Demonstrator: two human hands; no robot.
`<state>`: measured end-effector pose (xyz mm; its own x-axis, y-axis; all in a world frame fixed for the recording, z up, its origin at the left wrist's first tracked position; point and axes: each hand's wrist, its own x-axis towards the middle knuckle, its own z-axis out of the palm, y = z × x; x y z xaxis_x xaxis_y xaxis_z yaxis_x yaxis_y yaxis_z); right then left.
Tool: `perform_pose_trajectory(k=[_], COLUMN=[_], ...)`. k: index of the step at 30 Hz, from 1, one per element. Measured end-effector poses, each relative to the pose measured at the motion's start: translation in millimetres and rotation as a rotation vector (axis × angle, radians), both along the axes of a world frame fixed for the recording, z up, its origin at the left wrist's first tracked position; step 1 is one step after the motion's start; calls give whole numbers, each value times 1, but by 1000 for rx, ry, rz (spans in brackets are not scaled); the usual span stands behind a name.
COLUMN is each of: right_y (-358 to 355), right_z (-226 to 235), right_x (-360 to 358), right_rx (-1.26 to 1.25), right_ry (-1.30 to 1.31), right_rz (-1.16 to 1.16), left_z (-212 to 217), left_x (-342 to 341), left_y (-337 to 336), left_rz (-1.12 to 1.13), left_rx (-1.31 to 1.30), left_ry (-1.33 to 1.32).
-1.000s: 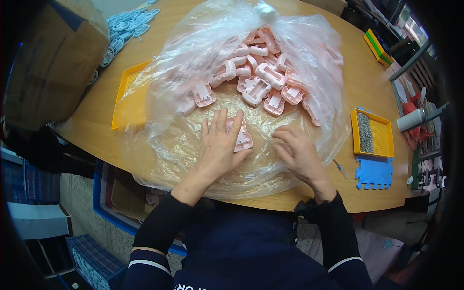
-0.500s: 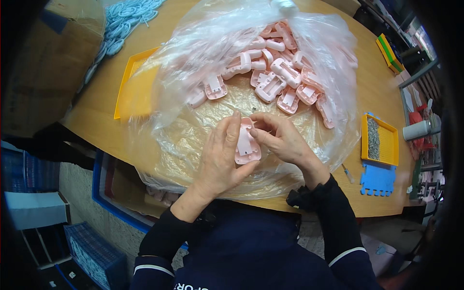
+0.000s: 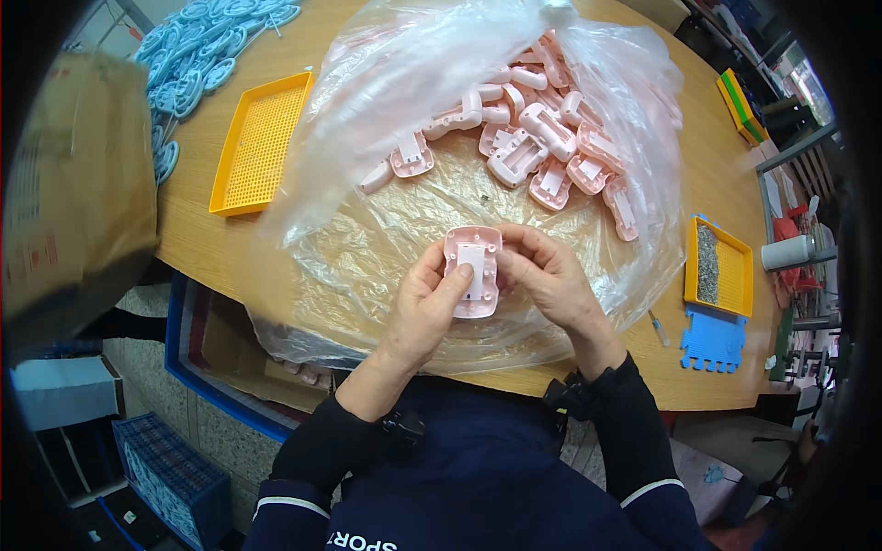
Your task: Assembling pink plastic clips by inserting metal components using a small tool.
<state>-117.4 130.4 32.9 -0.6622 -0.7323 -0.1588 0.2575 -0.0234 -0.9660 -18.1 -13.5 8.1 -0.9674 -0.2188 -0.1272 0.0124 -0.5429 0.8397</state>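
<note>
Over the near part of the clear plastic bag, I hold a pale pink plastic housing half (image 3: 487,251), its hollow inner side with small posts facing up. My left hand (image 3: 424,308) grips its left side, the thumb lying across the white rectangular part in the middle. At the right edge, my right hand (image 3: 549,280) has its thumb and forefinger closed on the rim; the other fingertips are partly hidden behind it. Beyond my hands, a heap of similar pink housings (image 3: 551,133) lies in the open clear plastic bag (image 3: 367,234).
A yellow perforated tray (image 3: 260,142) and light blue coiled pieces (image 3: 197,55) are at the left, beside a cardboard box (image 3: 83,193). At the right, a yellow tray with small metal parts (image 3: 707,266) adjoins a blue foam mat (image 3: 713,342). A blue-rimmed bin (image 3: 175,344) stands below the table edge.
My left fingers have gone from lying along the housing to gripping it, thumb now on its inner face. The cardboard box has shifted, and the bag film no longer covers the left tray.
</note>
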Motion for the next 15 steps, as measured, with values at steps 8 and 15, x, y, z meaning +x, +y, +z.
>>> perform_pose_trajectory(k=[8,15], right_y=[-22,-48], right_z=[-15,-26], right_x=[-72,-77], right_rx=[381,696], right_ry=[1087,1157], right_rz=[-148,65], left_z=[19,7], left_x=[16,30], left_y=[-34,-48], left_rz=[55,16], left_rx=[268,423], left_ry=[-62,-58])
